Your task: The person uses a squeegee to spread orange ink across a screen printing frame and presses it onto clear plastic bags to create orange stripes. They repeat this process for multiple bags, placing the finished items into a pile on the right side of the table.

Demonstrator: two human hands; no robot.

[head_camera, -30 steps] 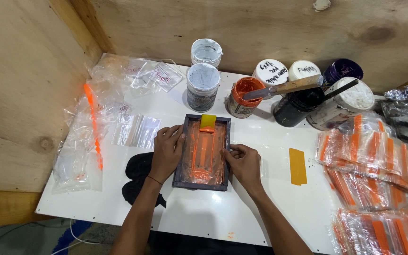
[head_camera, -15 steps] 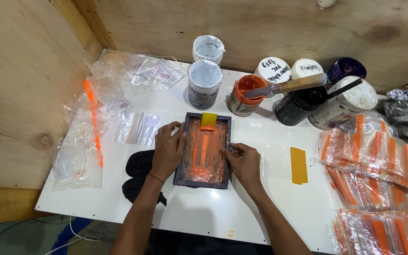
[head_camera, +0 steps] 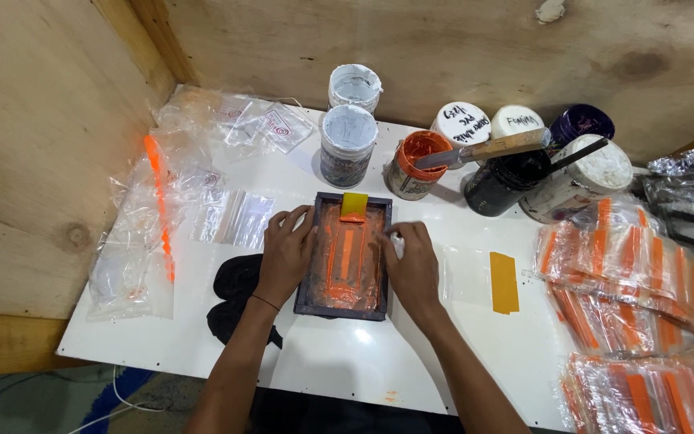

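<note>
My left hand [head_camera: 285,251] lies flat on the left edge of the small dark printing frame [head_camera: 345,255], fingers spread and gripping nothing. My right hand [head_camera: 414,265] presses its right edge the same way, unclenched. The frame sits mid-desk [head_camera: 379,362], its mesh smeared orange (a yellow squeegee [head_camera: 354,206] rests at its far end). An orange paint pot [head_camera: 413,163] stands just beyond.

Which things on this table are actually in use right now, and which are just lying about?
In use:
- small dark screen frame smeared with orange ink
- left hand and right hand, one on each side of the frame
- yellow squeegee resting at the frame's top end

Lying about:
- open orange ink pot
- other jars
- yellow strip
- printed bags on the right
- clear bags on the left
</note>
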